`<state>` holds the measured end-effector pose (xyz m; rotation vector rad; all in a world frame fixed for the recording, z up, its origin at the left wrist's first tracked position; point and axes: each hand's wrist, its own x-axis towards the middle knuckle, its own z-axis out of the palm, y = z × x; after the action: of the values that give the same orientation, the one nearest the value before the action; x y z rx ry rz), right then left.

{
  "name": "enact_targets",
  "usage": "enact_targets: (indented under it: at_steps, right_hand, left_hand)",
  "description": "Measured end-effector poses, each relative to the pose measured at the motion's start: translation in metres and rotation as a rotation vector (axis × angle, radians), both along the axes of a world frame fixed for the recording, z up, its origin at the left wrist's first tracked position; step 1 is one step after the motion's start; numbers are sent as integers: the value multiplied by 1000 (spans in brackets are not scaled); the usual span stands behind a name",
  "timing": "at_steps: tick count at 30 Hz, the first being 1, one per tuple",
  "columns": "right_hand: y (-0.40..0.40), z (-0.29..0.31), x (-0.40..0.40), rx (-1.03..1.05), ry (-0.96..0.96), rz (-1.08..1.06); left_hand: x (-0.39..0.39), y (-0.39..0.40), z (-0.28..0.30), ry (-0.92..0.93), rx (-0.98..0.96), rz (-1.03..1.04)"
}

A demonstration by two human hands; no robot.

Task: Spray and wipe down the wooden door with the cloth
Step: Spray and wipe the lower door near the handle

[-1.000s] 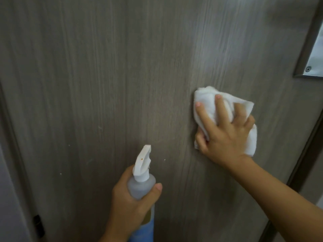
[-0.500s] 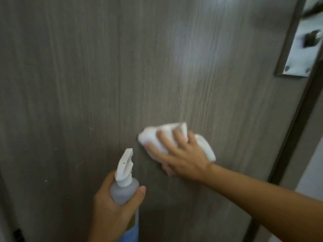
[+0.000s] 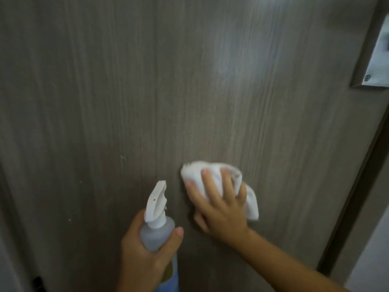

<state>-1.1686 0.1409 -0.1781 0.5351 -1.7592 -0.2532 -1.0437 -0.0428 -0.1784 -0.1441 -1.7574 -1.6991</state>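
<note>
The grey-brown wooden door (image 3: 147, 91) fills the head view. My right hand (image 3: 221, 209) presses a crumpled white cloth (image 3: 248, 199) flat against the door at lower centre, fingers spread and straight over it. My left hand (image 3: 143, 256) grips a translucent spray bottle (image 3: 156, 228) by its neck just left of the cloth. The bottle's white nozzle points up toward the door, and its blue label shows at the bottom edge.
A metal lock plate (image 3: 376, 60) with a screw sits at the upper right of the door. The door's dark edge (image 3: 355, 197) runs down the right side, with a pale wall beyond. A dark hinge (image 3: 39, 283) shows at the bottom left.
My right hand slid the cloth down and left across the door, then a little back to the right. My left hand kept holding the bottle in about the same place.
</note>
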Motion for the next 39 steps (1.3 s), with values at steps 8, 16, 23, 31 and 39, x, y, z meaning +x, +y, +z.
enact_targets:
  at_steps: [8, 16, 23, 31, 39]
  right_hand:
    - [23, -3, 3, 189, -70, 4]
    - [6, 157, 7, -212, -71, 28]
    - [17, 19, 9, 52, -57, -4]
    - [27, -13, 7, 211, -133, -30]
    - [6, 181, 7, -266, -90, 6]
  left_hand:
    - [7, -1, 7, 14, -27, 5]
    - [5, 7, 10, 11, 12, -35]
    - [6, 4, 11, 47, 55, -15]
    - [9, 3, 13, 80, 24, -2]
    - [9, 2, 15, 94, -8, 25]
